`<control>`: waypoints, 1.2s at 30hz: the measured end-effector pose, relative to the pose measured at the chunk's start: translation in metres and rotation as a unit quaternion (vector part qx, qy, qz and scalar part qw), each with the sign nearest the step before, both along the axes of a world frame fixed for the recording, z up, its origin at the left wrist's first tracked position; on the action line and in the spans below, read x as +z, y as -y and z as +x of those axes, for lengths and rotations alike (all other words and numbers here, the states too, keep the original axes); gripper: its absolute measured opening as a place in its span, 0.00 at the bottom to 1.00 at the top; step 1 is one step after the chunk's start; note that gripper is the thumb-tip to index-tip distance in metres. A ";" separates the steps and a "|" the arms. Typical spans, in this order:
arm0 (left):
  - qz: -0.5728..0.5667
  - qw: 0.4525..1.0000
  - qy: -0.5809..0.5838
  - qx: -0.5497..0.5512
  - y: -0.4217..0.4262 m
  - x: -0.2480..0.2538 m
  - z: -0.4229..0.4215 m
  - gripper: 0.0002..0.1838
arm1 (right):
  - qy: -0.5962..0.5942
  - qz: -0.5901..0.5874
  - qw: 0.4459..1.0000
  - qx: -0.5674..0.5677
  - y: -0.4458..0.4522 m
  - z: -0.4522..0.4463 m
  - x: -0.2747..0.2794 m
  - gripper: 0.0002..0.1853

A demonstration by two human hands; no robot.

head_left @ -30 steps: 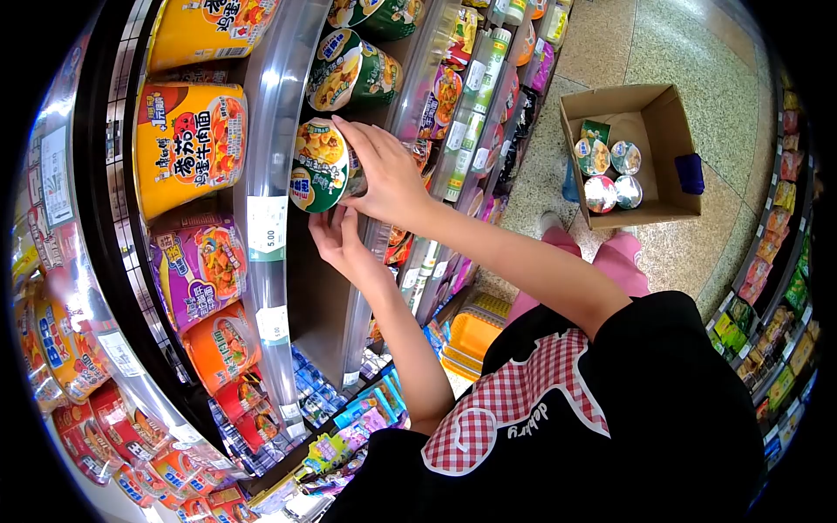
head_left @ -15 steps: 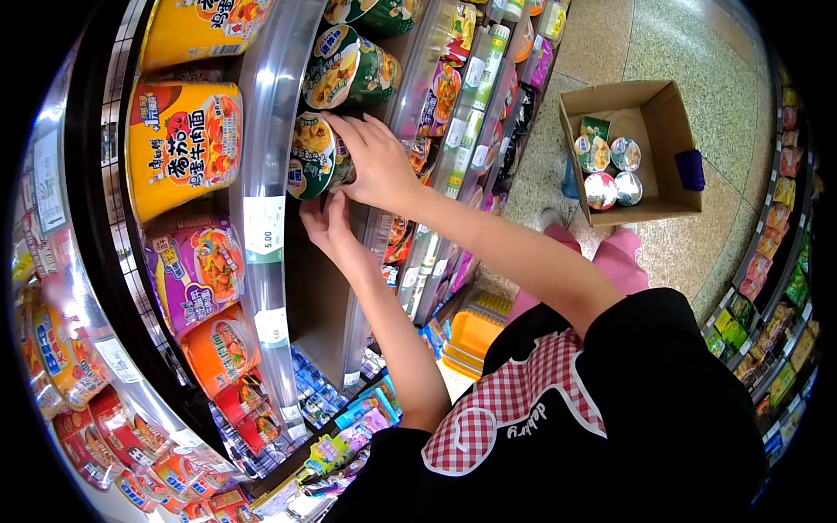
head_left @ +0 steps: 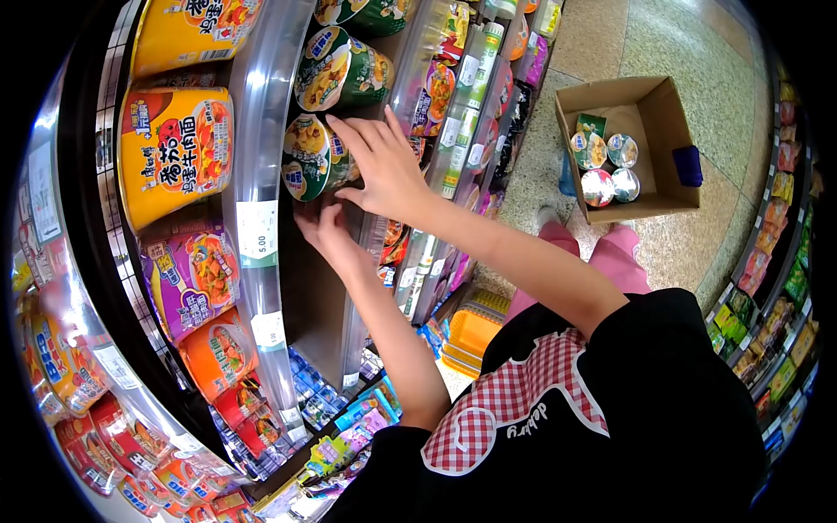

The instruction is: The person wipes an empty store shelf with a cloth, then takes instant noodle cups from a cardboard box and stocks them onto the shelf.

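A green instant noodle cup (head_left: pixel 307 159) sits tilted on the shelf, its lid turned toward the shelf's front edge. My right hand (head_left: pixel 384 170) is at the cup's far side, fingers spread, with thumb and index finger apart close to its wall. Just below the cup is my left hand (head_left: pixel 333 240), its fingers loosely bent and the thumb near the cup's lower side; contact is hard to make out. Beyond it stands another green noodle cup (head_left: pixel 336 74), with a further green cup (head_left: pixel 370 13) behind.
An open cardboard box (head_left: pixel 623 209) on the floor holds several noodle cups (head_left: pixel 598 187). Yellow noodle tubs (head_left: pixel 179 152) and a purple noodle pack (head_left: pixel 192 275) line the shelf at left. Orange baskets (head_left: pixel 475 336) are near my body. More snack shelves (head_left: pixel 767 253) run along the right.
My right hand has eased slightly away from the cup, and its fingers have spread wider. My left hand has shifted slightly lower. The cup keeps its place on the shelf.
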State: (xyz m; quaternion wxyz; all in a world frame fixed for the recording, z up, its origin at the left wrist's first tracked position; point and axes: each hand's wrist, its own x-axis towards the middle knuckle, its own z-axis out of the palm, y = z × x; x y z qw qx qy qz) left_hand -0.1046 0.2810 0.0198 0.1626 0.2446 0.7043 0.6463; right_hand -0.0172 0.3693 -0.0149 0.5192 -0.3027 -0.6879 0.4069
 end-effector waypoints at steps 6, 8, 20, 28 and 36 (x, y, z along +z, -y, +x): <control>0.017 1.000 0.019 0.009 -0.018 -0.001 -0.044 0.26 | 0.018 -0.012 0.999 -0.038 0.014 -0.009 -0.003 0.57; 0.016 1.000 0.025 0.002 -0.022 -0.004 -0.050 0.25 | 0.025 -0.009 0.999 -0.044 0.016 -0.009 -0.005 0.56; -0.032 0.999 0.026 -0.013 -0.022 -0.014 -0.055 0.26 | 0.045 0.003 0.997 -0.054 0.009 -0.021 -0.010 0.53; -0.059 0.997 -0.043 -0.024 -0.005 -0.015 -0.009 0.28 | 0.009 -0.003 0.999 -0.046 0.007 0.001 -0.022 0.51; -0.054 0.994 -0.092 -0.010 -0.014 -0.020 0.001 0.30 | 0.032 -0.071 0.995 -0.057 0.021 0.043 -0.053 0.47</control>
